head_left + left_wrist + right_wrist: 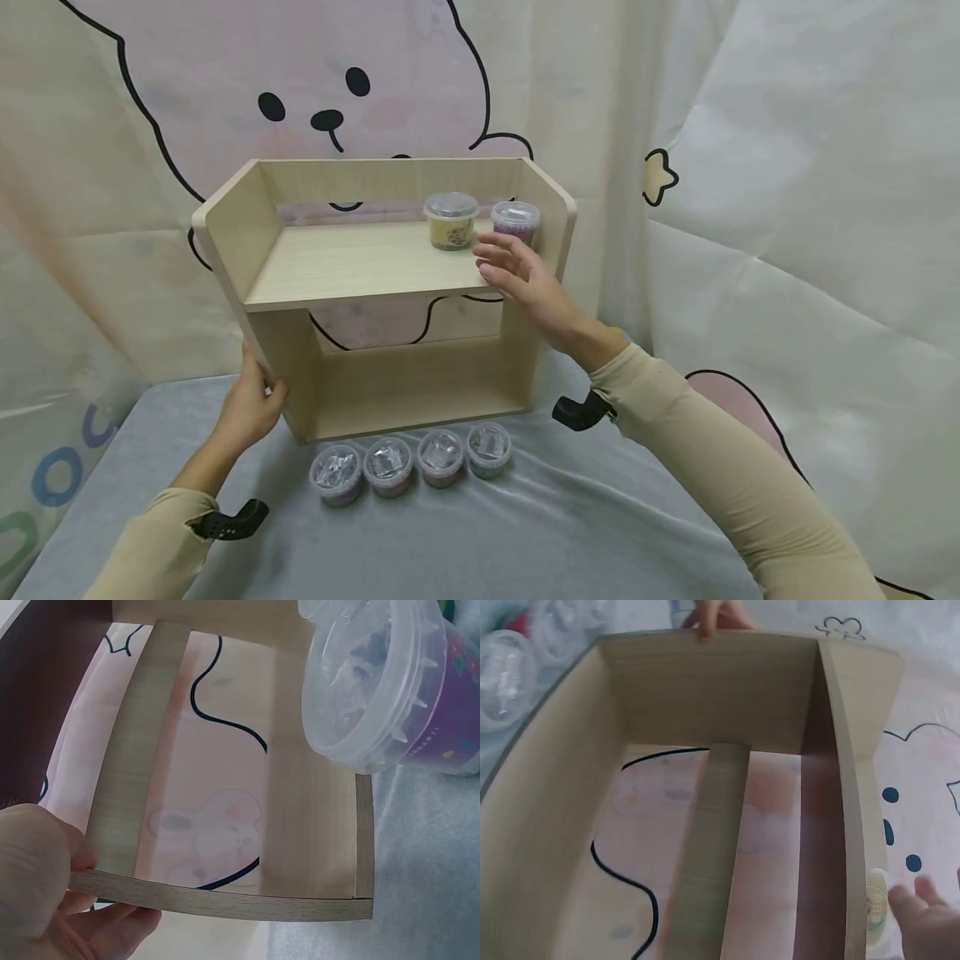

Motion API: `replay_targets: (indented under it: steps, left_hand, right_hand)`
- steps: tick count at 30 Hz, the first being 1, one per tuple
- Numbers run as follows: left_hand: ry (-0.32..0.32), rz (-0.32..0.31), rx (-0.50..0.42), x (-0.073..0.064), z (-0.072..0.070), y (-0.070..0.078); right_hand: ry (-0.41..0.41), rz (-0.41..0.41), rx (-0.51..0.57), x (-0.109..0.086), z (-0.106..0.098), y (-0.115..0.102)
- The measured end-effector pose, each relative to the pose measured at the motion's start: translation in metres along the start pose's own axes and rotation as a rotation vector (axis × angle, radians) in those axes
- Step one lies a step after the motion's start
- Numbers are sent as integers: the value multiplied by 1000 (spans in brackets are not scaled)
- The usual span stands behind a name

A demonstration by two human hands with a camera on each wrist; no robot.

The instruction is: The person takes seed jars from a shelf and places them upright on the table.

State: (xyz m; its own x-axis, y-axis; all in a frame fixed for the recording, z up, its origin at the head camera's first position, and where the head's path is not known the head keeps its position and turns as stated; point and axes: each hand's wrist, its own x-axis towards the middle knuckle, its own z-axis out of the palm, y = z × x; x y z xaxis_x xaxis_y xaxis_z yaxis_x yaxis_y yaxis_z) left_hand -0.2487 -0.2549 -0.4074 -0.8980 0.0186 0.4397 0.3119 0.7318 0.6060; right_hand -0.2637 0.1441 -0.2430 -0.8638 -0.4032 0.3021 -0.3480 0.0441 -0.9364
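A two-tier wooden shelf (352, 258) stands on the cloth-covered table. My left hand (252, 404) grips the edge of its left side panel, thumb inside and fingers outside, as the left wrist view shows. On the upper tier are a clear-lidded tub with yellow contents (451, 221) and a tub with purple contents (516, 218). My right hand (525, 279) is just in front of the purple tub, partly covering it, with fingers loosely bent and nothing held. In the right wrist view its fingertips (907, 900) are beside a tub (876, 907) on the shelf.
Several clear-lidded tubs (388, 462) stand in a row on the grey cloth (450, 542) before the shelf. One tub (360, 682) looms close in the left wrist view. A curtain with a printed cartoon bear (315, 50) hangs behind.
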Motion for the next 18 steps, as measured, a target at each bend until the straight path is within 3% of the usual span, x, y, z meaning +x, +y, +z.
replay_targets:
  steps: [7, 13, 18]
  left_hand:
    - [-23, -14, -2, -1, -2, -1]
    - [-25, -3, -3, -1, -2, -1]
    - [-12, 1, 12, -1, -1, -1]
  right_hand:
    - [76, 138, 221, 31, 5, -4]
    - [105, 218, 186, 53, 7, -5]
    - [170, 239, 222, 72, 14, -5]
